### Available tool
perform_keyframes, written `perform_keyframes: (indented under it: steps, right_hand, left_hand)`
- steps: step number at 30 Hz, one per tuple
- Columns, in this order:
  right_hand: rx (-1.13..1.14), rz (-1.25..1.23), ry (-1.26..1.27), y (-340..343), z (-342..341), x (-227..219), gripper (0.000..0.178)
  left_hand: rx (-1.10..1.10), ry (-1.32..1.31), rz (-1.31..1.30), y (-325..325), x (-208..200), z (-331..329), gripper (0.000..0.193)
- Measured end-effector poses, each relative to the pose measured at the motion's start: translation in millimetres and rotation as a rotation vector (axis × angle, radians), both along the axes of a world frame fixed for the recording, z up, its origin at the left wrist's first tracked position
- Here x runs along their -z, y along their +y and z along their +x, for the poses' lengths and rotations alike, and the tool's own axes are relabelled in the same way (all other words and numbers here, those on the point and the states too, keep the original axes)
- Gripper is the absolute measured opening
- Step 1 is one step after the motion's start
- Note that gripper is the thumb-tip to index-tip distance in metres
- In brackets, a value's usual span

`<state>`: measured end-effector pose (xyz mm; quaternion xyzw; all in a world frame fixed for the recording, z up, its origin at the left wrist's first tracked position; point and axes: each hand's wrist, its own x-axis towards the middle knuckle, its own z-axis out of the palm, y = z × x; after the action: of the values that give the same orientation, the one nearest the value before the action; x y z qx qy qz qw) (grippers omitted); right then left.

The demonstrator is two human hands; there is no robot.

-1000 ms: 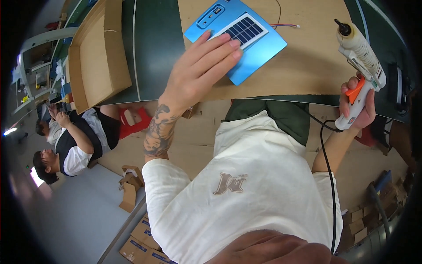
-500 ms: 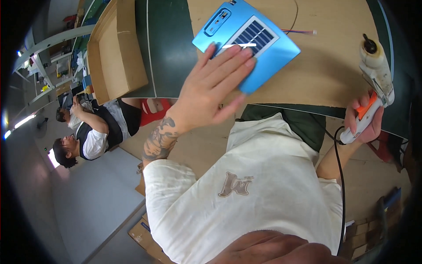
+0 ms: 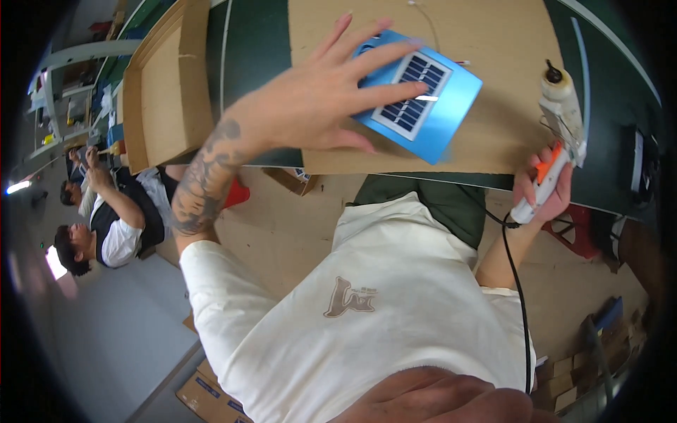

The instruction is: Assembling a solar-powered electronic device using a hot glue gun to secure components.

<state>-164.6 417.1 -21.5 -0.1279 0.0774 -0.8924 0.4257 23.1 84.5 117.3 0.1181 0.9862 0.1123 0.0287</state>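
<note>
Blue glossy box on flat cardboard, left hand spread-fingered over its gridded panel; right hand curled round plastic glue gun.

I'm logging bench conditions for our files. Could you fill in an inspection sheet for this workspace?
Surface: cardboard sheet on a dark green table.
Work items: blue solar unit on the sheet; glue gun with orange trigger.
Clutter: open cardboard box at left.
Left hand: spread over the solar unit; exact contact unclear.
Right hand: fingers wrapped around the glue gun's handle.
Cables: black cord from the handle; thin wire on the sheet.
Surroundings: co-workers at left.
</note>
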Motion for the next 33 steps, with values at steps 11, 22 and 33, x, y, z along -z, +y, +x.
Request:
perform_keyframes:
  steps: [11, 22, 33]
  right_hand:
    - [-0.016, 0.021, -0.108, -16.2, 10.8, 0.6, 0.047]
    - [0.051, 0.012, -0.098, 2.9, 12.5, -17.1, 0.049]
    - [0.31, 0.803, 0.683, -45.8, 59.5, -125.6, 0.056]
  left_hand:
    - [0.003, -0.032, 0.013, 8.9, 3.2, -18.5, 0.083]
    - [-0.776, -0.027, 2.154, -17.6, 59.2, -10.2, 0.072]
    - [-0.539, -0.136, 2.654, -15.0, 84.9, -12.3, 0.061]
